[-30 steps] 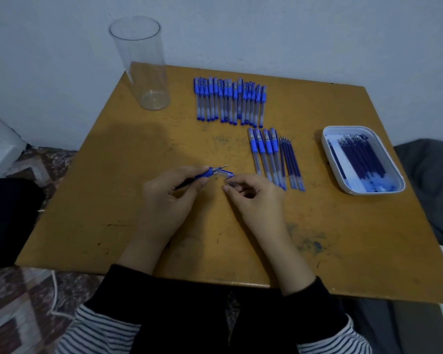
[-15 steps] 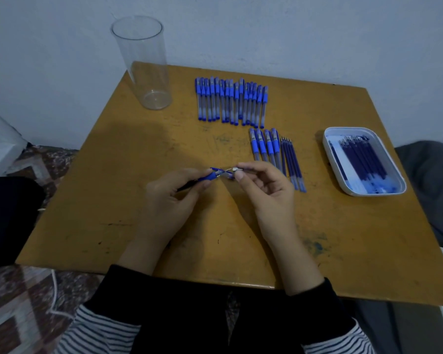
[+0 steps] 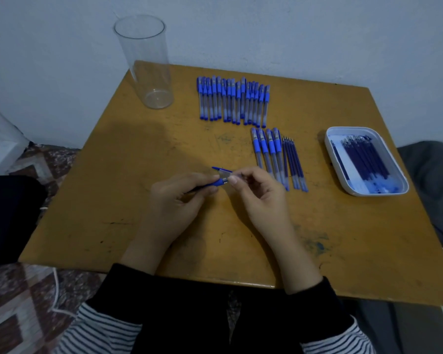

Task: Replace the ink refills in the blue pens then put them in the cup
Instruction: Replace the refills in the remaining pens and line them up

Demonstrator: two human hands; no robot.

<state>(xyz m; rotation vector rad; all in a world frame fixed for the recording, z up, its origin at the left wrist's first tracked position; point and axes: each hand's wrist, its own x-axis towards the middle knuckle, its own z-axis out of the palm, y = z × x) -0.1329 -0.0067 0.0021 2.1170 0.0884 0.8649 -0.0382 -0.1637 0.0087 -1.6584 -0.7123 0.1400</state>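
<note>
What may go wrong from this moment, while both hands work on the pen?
The right hand pinches only the small front end of the pen that the left hand grips; it may slip and roll away. The tall cup stands at the table corner and may topple when the other pens drop in.
</note>
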